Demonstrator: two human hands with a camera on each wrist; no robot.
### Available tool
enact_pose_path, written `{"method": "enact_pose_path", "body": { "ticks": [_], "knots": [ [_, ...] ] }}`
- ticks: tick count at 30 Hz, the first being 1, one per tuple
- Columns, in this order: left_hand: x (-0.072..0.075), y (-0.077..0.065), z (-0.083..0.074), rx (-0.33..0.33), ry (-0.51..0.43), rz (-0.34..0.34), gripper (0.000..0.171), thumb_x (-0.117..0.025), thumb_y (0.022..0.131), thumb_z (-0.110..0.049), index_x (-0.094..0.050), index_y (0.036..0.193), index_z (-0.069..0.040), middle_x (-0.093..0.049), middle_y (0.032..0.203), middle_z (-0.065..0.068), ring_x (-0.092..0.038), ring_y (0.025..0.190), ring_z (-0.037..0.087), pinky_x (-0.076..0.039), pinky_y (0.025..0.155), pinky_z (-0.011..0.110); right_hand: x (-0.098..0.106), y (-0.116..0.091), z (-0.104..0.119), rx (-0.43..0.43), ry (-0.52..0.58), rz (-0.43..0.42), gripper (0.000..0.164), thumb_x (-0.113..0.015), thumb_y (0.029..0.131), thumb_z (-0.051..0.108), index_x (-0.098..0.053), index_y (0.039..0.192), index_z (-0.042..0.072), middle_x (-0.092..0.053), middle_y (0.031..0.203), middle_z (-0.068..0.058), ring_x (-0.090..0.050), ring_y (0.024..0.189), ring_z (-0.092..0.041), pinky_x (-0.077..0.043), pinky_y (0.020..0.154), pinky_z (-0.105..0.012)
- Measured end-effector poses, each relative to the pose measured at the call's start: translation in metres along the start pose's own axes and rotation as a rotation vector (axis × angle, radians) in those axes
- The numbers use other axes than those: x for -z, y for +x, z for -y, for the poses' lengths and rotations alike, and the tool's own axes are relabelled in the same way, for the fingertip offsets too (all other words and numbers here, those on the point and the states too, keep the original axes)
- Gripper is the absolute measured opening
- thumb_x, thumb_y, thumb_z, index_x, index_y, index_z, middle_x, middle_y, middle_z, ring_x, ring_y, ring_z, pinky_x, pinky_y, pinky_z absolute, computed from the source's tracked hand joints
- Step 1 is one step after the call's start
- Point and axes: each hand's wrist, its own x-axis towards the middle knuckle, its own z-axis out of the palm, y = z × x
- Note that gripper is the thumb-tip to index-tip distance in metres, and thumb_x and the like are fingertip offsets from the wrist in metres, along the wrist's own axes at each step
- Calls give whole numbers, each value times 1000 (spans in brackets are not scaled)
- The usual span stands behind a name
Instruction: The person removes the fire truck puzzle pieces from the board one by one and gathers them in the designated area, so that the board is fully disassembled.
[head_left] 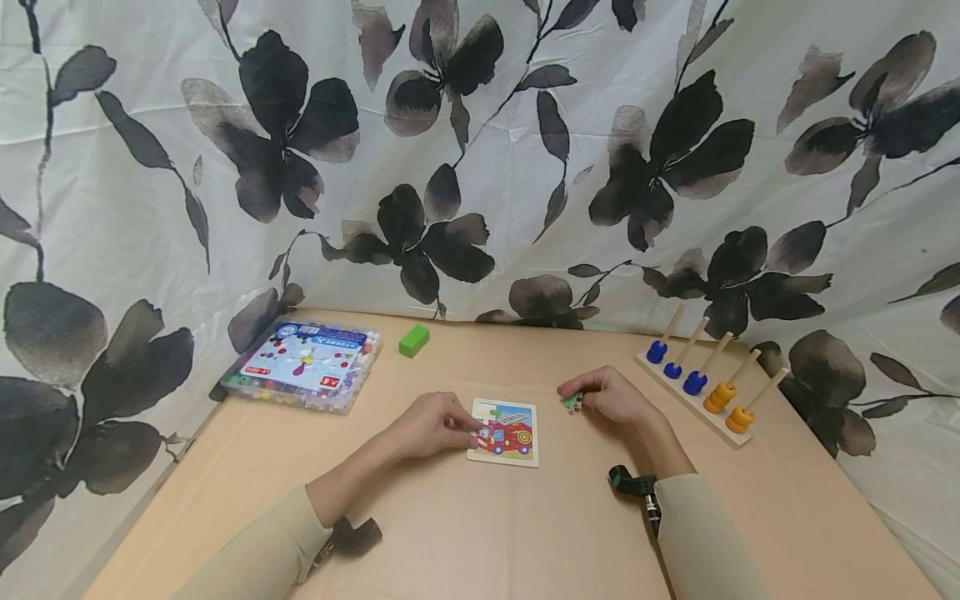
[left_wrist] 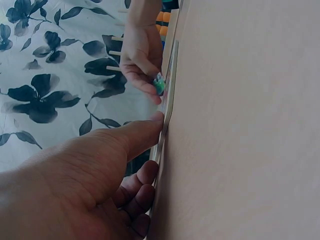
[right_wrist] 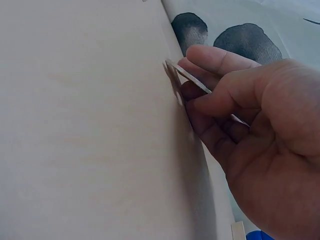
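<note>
A small wooden jigsaw puzzle (head_left: 513,437) with a red truck picture lies flat on the table between the hands. My left hand (head_left: 435,425) touches its left side, fingertips over the front of the truck. In the left wrist view the thumb of the left hand (left_wrist: 85,175) is stretched out to the board, with the other fingers bent beside it. To the right of the puzzle, my right hand (head_left: 611,396) pinches a small green patterned puzzle piece (head_left: 573,402) just above the table. From the right wrist view, the piece (right_wrist: 192,80) is thin and tilted; fingers hide part of it.
A bead abacus (head_left: 701,396) with blue and orange beads stands at the right. At the back left lies a clear plastic case (head_left: 300,367) with a printed label, and beside it a green block (head_left: 414,341). A floral curtain (head_left: 525,167) hangs behind the table.
</note>
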Motion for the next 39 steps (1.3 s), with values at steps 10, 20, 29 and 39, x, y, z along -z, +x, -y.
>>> {"method": "enact_pose_path", "body": {
  "ticks": [10, 20, 29, 39],
  "knots": [
    [0, 0, -1, -19, 0, -5, 21, -85, 87, -30, -85, 106, -21, -66, 87, -8, -55, 80, 7, -43, 71, 26, -3, 0, 3, -11, -34, -34, 38, -50, 93, -15, -79, 113, 1, -73, 128, -17, -62, 130, -39, -46, 111, -55],
    [0, 0, 0, 3, 9, 5, 20, -84, 87, -31, -85, 106, -24, -63, 86, -12, -55, 80, 8, -44, 72, 28, -4, -1, 3, -29, -93, -73, 27, -61, 95, -10, -79, 111, 3, -76, 117, -15, -66, 112, -30, -51, 91, -22],
    [0, 0, -1, 6, 12, 5, 20, -84, 87, -30, -85, 106, -25, -63, 85, -11, -54, 80, 9, -44, 72, 28, -7, -1, 6, -20, -201, -99, 24, -66, 93, -9, -80, 105, 6, -76, 109, -10, -65, 101, -25, -53, 91, -34],
    [0, 0, -1, 10, 8, 9, 21, -84, 87, -30, -84, 107, -24, -63, 85, -12, -55, 80, 9, -44, 72, 27, -8, -1, 9, -16, -217, -111, 23, -65, 94, -8, -80, 104, 7, -77, 108, -9, -67, 102, -26, -54, 97, -45]
  ]
}}
